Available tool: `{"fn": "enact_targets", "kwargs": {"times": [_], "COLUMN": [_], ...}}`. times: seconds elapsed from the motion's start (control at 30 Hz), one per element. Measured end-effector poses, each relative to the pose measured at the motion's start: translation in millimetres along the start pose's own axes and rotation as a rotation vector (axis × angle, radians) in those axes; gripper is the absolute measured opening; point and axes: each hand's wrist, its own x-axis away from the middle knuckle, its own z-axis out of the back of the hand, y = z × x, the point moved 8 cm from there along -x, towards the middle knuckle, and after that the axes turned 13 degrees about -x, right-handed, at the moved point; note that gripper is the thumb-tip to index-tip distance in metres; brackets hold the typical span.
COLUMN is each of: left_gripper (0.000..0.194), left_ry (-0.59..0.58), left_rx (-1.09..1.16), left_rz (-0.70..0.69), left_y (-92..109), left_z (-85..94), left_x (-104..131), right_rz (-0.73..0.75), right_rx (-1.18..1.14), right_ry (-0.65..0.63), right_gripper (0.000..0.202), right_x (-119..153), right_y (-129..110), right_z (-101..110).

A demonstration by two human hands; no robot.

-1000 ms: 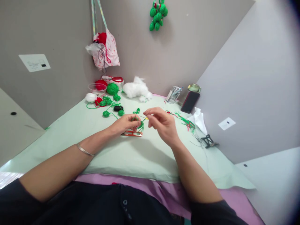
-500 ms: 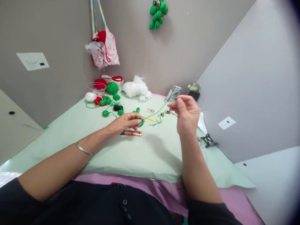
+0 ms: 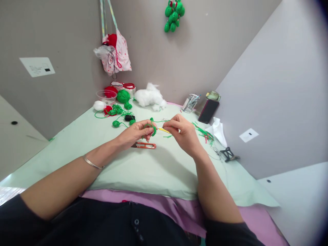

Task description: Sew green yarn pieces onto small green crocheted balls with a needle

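1. The green crocheted piece [image 3: 154,131] is small and curved, with a textured edge; it is pinched between the thumb and fingers of the left hand [image 3: 140,131], which hide part of it.
2. The green yarn strand [image 3: 161,121] is thin and runs nearly level from above the piece toward the right hand [image 3: 181,131].
3. The slender shaft [image 3: 160,127], pale and metallic-looking, points from the right fingertips toward the piece, almost horizontal.
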Motion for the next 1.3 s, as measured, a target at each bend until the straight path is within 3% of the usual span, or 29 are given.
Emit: {"fn": "enact_targets", "kwargs": {"times": [0.47, 0.63, 0.77, 0.87, 1.0, 1.17, 1.3], "left_gripper": [0.020, 0.021, 0.023, 0.025, 0.025, 0.024, 0.025], "left_ry": [-0.007, 0.009, 0.053, 0.088, 0.090, 0.075, 0.031], "left_rx": [-0.013, 0.008, 0.021, 0.031, 0.019, -0.086, -0.131], "left_rz": [0.003, 0.035, 0.090, 0.119, 0.128, 0.144, 0.137], "left_y": [-2, -2, -4, -8, -12, -15, -13], "left_z": [1.1, -1.1, 0.2, 3.7, 4.7, 2.0, -1.3], "left_x": [0, 0, 0, -1, -2, -2, -3], "right_rz": [0.006, -0.115, -0.272, -0.277, -0.204, -0.106, -0.089], "right_rx": [-0.028, -0.096, -0.300, -0.477, -0.333, -0.023, -0.160], "right_ry": [-0.022, 0.049, 0.060, 0.013, -0.027, -0.061, 0.074], "right_gripper": [0.013, 0.006, 0.005, 0.019, 0.028, 0.014, 0.012], "right_x": [1, 2, 6, 7, 7, 7, 4], "right_y": [-5, 13, 30, 24, 11, 4, 2], "right_z": [-14, -21, -29, -38, -40, -42, -31]}}
